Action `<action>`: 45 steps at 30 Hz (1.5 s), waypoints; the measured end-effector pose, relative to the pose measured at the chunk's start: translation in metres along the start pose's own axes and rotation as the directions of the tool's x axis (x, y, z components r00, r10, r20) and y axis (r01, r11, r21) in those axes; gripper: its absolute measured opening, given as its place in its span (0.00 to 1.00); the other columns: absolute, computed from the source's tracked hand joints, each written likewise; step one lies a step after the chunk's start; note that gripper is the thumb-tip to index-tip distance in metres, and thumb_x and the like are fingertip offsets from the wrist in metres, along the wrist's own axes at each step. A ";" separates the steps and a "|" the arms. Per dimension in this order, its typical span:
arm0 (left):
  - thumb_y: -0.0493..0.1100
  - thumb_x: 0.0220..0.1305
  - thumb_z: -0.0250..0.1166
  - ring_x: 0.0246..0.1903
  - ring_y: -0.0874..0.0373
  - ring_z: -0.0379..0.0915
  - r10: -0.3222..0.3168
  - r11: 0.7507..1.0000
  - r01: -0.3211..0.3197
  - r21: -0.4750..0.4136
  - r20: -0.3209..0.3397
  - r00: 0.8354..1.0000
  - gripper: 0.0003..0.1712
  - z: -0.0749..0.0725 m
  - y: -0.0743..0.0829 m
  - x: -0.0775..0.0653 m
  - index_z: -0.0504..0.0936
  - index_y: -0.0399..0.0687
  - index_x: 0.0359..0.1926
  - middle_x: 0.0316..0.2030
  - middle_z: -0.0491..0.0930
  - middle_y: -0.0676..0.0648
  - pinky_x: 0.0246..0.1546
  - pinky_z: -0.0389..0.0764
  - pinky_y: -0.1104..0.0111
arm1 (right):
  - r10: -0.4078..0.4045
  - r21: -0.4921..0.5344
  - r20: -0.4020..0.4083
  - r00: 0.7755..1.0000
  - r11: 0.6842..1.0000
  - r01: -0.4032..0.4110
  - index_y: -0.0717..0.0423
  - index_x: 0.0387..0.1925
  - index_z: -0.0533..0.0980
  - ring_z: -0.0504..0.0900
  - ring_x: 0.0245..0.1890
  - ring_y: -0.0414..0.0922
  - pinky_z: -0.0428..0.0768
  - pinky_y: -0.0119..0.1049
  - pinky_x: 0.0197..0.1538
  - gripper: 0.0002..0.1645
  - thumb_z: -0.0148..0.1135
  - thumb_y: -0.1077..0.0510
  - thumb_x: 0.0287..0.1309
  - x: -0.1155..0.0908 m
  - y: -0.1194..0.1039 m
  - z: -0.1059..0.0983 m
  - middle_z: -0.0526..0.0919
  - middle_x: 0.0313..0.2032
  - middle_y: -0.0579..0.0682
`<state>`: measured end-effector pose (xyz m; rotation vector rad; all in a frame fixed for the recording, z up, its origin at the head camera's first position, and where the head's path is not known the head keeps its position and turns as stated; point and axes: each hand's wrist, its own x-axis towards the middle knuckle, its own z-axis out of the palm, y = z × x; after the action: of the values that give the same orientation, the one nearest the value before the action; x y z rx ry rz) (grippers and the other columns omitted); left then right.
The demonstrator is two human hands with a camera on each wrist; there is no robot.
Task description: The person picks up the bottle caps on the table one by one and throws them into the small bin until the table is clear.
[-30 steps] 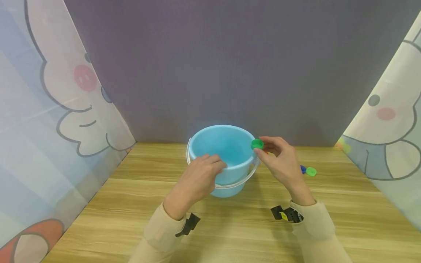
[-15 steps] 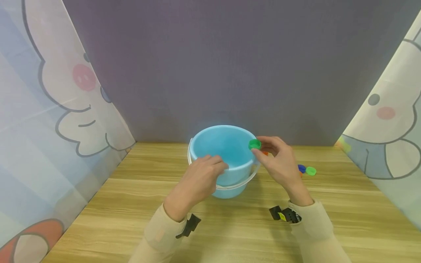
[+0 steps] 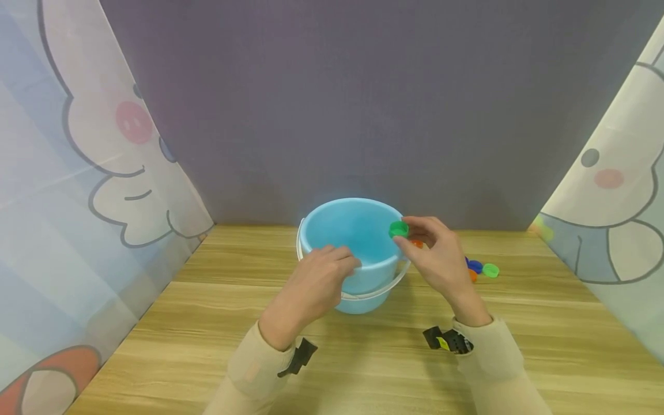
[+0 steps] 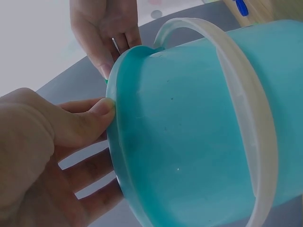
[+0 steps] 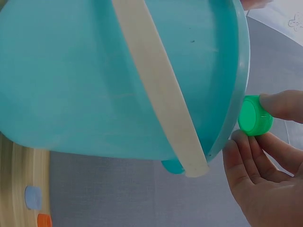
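A light blue bucket (image 3: 369,280) stands upright on the table, its white handle (image 3: 365,296) hanging down the near side. My left hand (image 3: 319,279) grips the near rim. In the left wrist view the thumb (image 4: 87,124) presses the outside of the rim while the fingers reach behind it. My right hand (image 3: 441,259) pinches a green bottle cap (image 3: 398,229) between thumb and fingers, at the bucket's right rim. The right wrist view shows the cap's (image 5: 254,116) ridged side, close beside the rim.
To the right of the bucket, on the wooden table (image 3: 233,323), lie a light green cap (image 3: 490,270), a blue cap (image 3: 475,266) and an orange cap (image 3: 472,276). Another orange cap (image 3: 417,244) shows behind my right hand. A grey panel (image 3: 332,115) rises at the back.
My right hand has moved slightly left with the green bottle cap, bringing it over the bucket's rim and uncovering more caps behind. My left hand keeps its grip on the rim.
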<state>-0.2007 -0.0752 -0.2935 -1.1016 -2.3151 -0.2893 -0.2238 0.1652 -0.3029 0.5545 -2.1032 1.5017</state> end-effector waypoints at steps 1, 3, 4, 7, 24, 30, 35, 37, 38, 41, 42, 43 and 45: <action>0.23 0.49 0.70 0.32 0.53 0.76 0.000 1.000 0.000 -0.003 0.003 1.000 0.18 0.000 0.000 0.000 0.87 0.44 0.40 0.34 0.82 0.51 0.36 0.78 0.65 | 0.000 -0.001 0.001 1.000 1.000 0.000 0.67 0.55 0.79 0.82 0.43 0.40 0.79 0.27 0.53 0.21 0.69 0.66 0.61 0.000 0.000 0.000 0.80 0.46 0.58; 0.23 0.49 0.69 0.32 0.53 0.76 -0.001 1.000 0.001 -0.010 0.009 1.000 0.19 0.000 0.001 0.000 0.87 0.45 0.40 0.34 0.82 0.51 0.36 0.78 0.65 | 0.002 -0.002 0.005 1.000 1.000 -0.002 0.67 0.55 0.80 0.82 0.44 0.40 0.79 0.26 0.53 0.21 0.69 0.65 0.61 0.000 -0.001 0.001 0.80 0.46 0.58; 0.23 0.49 0.69 0.32 0.53 0.76 -0.001 1.000 0.001 -0.014 0.011 1.000 0.19 0.000 0.001 0.001 0.87 0.45 0.41 0.34 0.82 0.51 0.36 0.78 0.65 | 0.002 -0.006 0.007 1.000 1.000 -0.002 0.67 0.55 0.80 0.82 0.44 0.40 0.79 0.26 0.53 0.21 0.69 0.65 0.61 0.000 -0.001 0.001 0.80 0.46 0.58; 0.22 0.47 0.69 0.32 0.53 0.76 0.002 1.000 -0.001 -0.020 0.016 1.000 0.21 0.000 0.002 0.001 0.87 0.45 0.41 0.34 0.82 0.51 0.36 0.78 0.65 | 0.003 -0.025 0.008 1.000 1.000 -0.003 0.66 0.55 0.80 0.82 0.44 0.41 0.79 0.27 0.53 0.21 0.70 0.64 0.61 0.000 0.000 0.002 0.80 0.46 0.58; 0.22 0.48 0.69 0.31 0.53 0.76 0.025 1.000 -0.025 -0.009 0.000 1.000 0.19 0.000 0.007 0.000 0.86 0.44 0.40 0.34 0.82 0.51 0.35 0.77 0.66 | -0.005 -0.023 0.017 1.000 1.000 0.006 0.66 0.55 0.80 0.82 0.44 0.42 0.80 0.31 0.54 0.21 0.70 0.65 0.60 0.000 0.001 0.004 0.80 0.46 0.58; 0.21 0.46 0.69 0.31 0.54 0.75 0.024 1.000 -0.024 -0.015 -0.008 1.000 0.21 0.000 0.007 0.000 0.87 0.44 0.40 0.33 0.81 0.51 0.34 0.77 0.66 | 0.002 -0.037 0.021 1.000 0.999 -0.001 0.65 0.55 0.80 0.82 0.44 0.42 0.80 0.33 0.55 0.21 0.70 0.64 0.61 -0.001 0.001 0.005 0.80 0.45 0.57; 0.20 0.46 0.68 0.33 0.54 0.76 0.017 0.999 -0.017 -0.030 0.011 1.000 0.22 -0.001 0.008 0.000 0.87 0.45 0.41 0.35 0.82 0.52 0.36 0.78 0.66 | 0.013 -0.039 0.028 1.000 0.999 -0.011 0.65 0.55 0.80 0.82 0.45 0.44 0.79 0.29 0.55 0.21 0.69 0.63 0.61 -0.002 0.001 0.005 0.80 0.46 0.57; 0.20 0.46 0.68 0.33 0.54 0.76 0.016 0.999 -0.015 -0.036 0.017 1.000 0.23 -0.001 0.009 0.000 0.87 0.45 0.41 0.35 0.83 0.52 0.36 0.78 0.66 | 0.017 -0.045 0.029 0.999 0.999 -0.016 0.64 0.56 0.80 0.82 0.45 0.46 0.78 0.27 0.54 0.21 0.70 0.63 0.62 -0.002 0.001 0.005 0.80 0.46 0.57; 0.20 0.46 0.68 0.33 0.54 0.76 0.015 0.999 -0.014 -0.038 0.020 1.000 0.23 -0.001 0.009 0.000 0.87 0.45 0.42 0.35 0.83 0.52 0.36 0.78 0.66 | 0.018 -0.049 0.030 0.999 0.999 -0.017 0.64 0.56 0.80 0.83 0.45 0.47 0.78 0.27 0.53 0.21 0.70 0.62 0.62 -0.002 0.001 0.006 0.80 0.46 0.57; 0.20 0.46 0.68 0.32 0.55 0.75 0.018 0.999 -0.017 -0.039 0.021 1.000 0.23 -0.001 0.010 0.000 0.87 0.45 0.41 0.35 0.82 0.52 0.36 0.77 0.66 | 0.022 -0.059 0.027 0.999 0.998 -0.020 0.63 0.56 0.80 0.83 0.46 0.49 0.77 0.26 0.52 0.21 0.70 0.62 0.61 -0.002 0.000 0.006 0.81 0.46 0.57; 0.20 0.45 0.68 0.33 0.54 0.75 0.019 0.999 -0.018 -0.038 0.022 1.000 0.23 -0.001 0.010 0.000 0.87 0.45 0.41 0.35 0.82 0.52 0.36 0.78 0.66 | 0.025 -0.064 0.027 0.999 0.998 -0.023 0.63 0.56 0.80 0.83 0.46 0.49 0.77 0.26 0.52 0.21 0.70 0.61 0.61 -0.002 0.000 0.006 0.81 0.46 0.56; 0.20 0.45 0.69 0.33 0.54 0.75 0.019 0.999 -0.019 -0.037 0.022 1.000 0.23 -0.001 0.010 0.000 0.87 0.45 0.41 0.35 0.83 0.52 0.36 0.78 0.67 | 0.026 -0.065 0.027 0.999 0.998 -0.025 0.63 0.55 0.80 0.83 0.46 0.49 0.77 0.26 0.52 0.21 0.70 0.61 0.61 -0.002 0.000 0.006 0.81 0.46 0.56; 0.20 0.45 0.69 0.33 0.54 0.75 0.021 0.999 -0.021 -0.033 0.022 1.000 0.23 -0.001 0.011 0.000 0.87 0.45 0.41 0.35 0.83 0.52 0.37 0.78 0.67 | 0.031 -0.071 0.030 0.999 0.997 -0.029 0.62 0.55 0.81 0.83 0.46 0.49 0.77 0.26 0.51 0.21 0.70 0.61 0.61 -0.002 -0.001 0.006 0.81 0.46 0.56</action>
<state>-0.1920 -0.0687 -0.2929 -1.1498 -2.3245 -0.3089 -0.2226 0.1592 -0.3056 0.5257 -2.1881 1.4379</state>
